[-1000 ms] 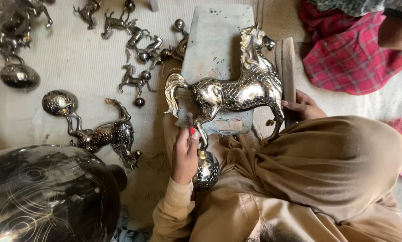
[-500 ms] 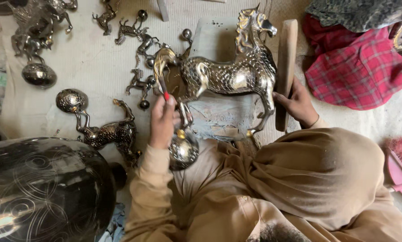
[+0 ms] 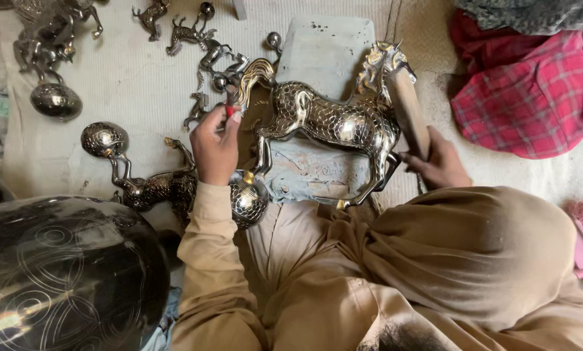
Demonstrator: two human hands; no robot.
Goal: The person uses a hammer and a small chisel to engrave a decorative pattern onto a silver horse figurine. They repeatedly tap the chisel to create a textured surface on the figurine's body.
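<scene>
While small horse figures (image 3: 203, 49) lie beyond, left hand (image 3: 215, 146) steadies metal horse (image 3: 330, 123).

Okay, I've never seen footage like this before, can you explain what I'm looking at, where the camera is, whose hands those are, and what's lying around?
There is no machine here. The single view comes from a camera worn on a person's head, looking down at their lap and two bare hands. The person sits on the floor in tan clothing.

The left hand pinches a small red-tipped tool against the tail end of a large shiny metal horse, which lies on a grey block. The right hand grips a wooden stick near the horse's head.

Around them on the pale cloth lie smaller metal horse figures, some joined to metal balls, such as the one at left. A big dark engraved metal vessel sits at lower left, red checked fabric at upper right.
</scene>
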